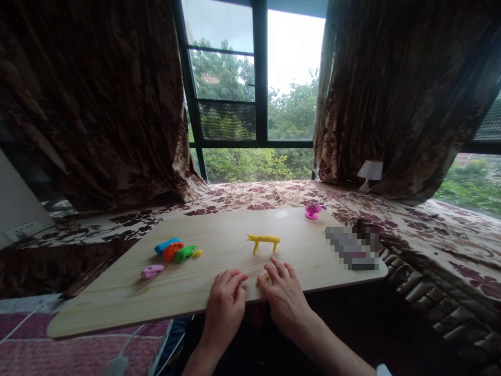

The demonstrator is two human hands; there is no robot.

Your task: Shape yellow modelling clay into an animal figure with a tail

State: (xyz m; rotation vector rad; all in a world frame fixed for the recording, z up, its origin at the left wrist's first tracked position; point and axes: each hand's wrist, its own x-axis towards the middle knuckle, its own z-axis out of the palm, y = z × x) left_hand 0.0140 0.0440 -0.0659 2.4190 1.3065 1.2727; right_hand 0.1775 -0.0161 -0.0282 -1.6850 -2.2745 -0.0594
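Note:
My right hand lies over the near edge of the wooden board, its fingers spread. Under its thumb side shows a small piece of yellow modelling clay, mostly covered. To its left rests my left hand, loosely curled with thumb and index finger apart and nothing visible between them. Beyond both hands stands a yellow clay animal figure with a long body and thin legs. Lumps of blue clay, orange clay and green clay sit together at the left, a yellow bit beside them.
A pink clay piece lies at the board's left. At the far right corner stands a pink pedestal-shaped object with coloured dots. A blurred-out dark object occupies the right end. A small white lamp stands behind, by the curtain.

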